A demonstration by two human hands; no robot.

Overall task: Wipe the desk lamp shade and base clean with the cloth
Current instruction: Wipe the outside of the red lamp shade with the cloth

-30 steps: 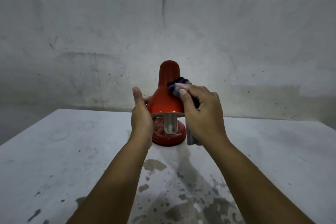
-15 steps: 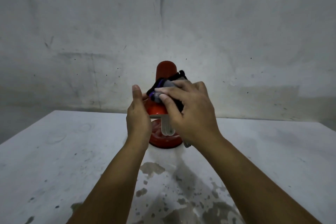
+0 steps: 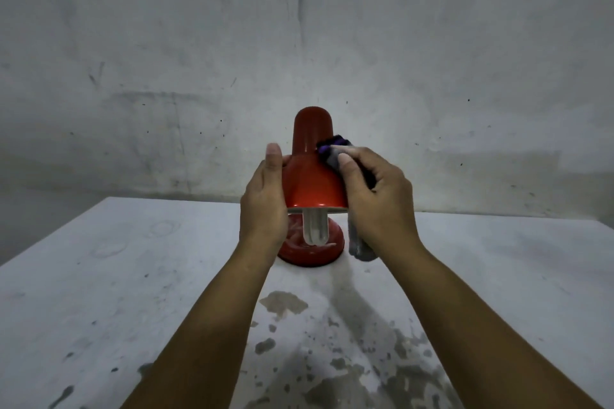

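A: Behind everything runs a scuffed grey wall [image 3: 432, 43], and under it the white table [image 3: 99, 276], blotched with dark stains near the front edge.

B: And the lamp?

A: A red desk lamp [image 3: 312, 189] stands toward the back middle of the table, its round base [image 3: 327, 251] flat on the surface, its shade [image 3: 314, 183] tilted toward the camera with a white bulb [image 3: 315, 227] poking out below the rim.

B: What are the hands doing?

A: The left hand [image 3: 265, 199] cups the shade's left side, fingers mostly straight along it, the thumb up by the neck. The right hand [image 3: 375, 196] grips a grey cloth [image 3: 332, 153] with a purple and dark edge, thumb and fingers pinching it against the shade's upper right shoulder. A loose end of the cloth hangs below the palm, just beside the base.

B: Any change from half a second ago?

A: Yes. Then the cloth lay across the front of the shade, covering most of it; now it has slid to the right, and the red front shows bare. The left hand's hold looks the same.

B: Any writing to read?

A: I can't make out any brand or label on the lamp or cloth.
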